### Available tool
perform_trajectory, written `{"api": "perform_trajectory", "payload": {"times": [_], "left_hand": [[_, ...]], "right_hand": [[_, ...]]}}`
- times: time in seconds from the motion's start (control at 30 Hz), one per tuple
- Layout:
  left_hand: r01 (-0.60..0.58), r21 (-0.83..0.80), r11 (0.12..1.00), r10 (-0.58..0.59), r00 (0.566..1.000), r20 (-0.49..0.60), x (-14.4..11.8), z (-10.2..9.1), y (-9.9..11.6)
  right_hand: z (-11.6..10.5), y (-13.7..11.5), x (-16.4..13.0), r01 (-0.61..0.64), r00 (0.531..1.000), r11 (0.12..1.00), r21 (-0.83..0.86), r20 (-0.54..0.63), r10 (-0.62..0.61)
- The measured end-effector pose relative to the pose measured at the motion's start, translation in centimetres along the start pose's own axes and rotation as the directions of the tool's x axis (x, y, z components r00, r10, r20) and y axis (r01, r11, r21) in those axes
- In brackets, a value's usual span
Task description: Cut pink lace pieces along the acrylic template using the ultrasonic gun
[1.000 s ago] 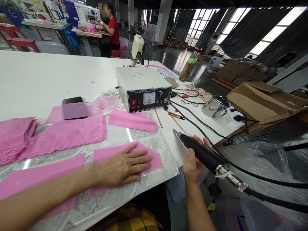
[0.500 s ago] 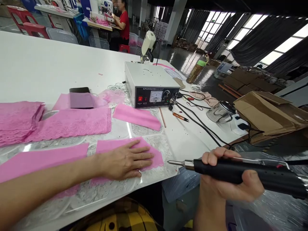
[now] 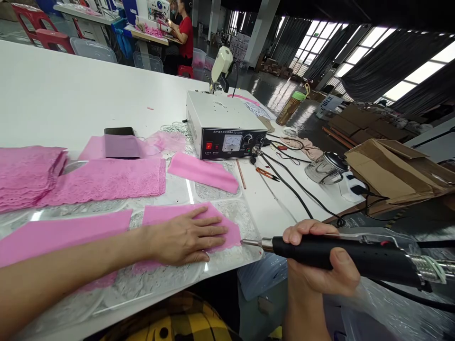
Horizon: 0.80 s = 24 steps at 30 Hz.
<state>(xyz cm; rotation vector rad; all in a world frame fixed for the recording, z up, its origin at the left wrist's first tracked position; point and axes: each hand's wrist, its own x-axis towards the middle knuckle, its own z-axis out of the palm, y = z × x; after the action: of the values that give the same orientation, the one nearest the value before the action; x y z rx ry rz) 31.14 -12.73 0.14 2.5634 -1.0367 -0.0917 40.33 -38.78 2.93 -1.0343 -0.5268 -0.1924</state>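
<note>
The black welding tool (image 3: 341, 258), gripped by the right hand (image 3: 320, 265), has edged toward the flat left hand's (image 3: 185, 237) pink fabric (image 3: 227, 232).

A garment workshop on a factory floor: a long white surface (image 3: 71, 90) carries stacks of pink lace (image 3: 31, 175) and a metered control box (image 3: 227, 125). Behind, a person sits at what looks like a sewing machine (image 3: 152, 8), with cardboard boxes (image 3: 394, 166) nearby.
</note>
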Motion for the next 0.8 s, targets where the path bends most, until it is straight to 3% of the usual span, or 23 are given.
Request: {"api": "perform_trajectory", "payload": {"times": [0.57,0.7,0.8], "left_hand": [[0.000,-0.008,1.000,0.000,1.000,0.001,0.0,-0.2,0.1],[-0.003,-0.015,1.000,0.003,1.000,-0.022,0.1,0.0,0.2],[0.006,0.004,1.000,-0.006,1.000,-0.018,0.2,-0.3,0.5]], "right_hand": [[0.1,-0.3,0.2,-0.016,1.000,1.000,-0.019,-0.001,0.016],[-0.1,-0.8,0.6,0.018,0.998,0.999,-0.041,-0.056,-0.021],[0.1,-1.3,1.2,0.015,0.987,0.998,-0.066,-0.160,-0.026]]}}
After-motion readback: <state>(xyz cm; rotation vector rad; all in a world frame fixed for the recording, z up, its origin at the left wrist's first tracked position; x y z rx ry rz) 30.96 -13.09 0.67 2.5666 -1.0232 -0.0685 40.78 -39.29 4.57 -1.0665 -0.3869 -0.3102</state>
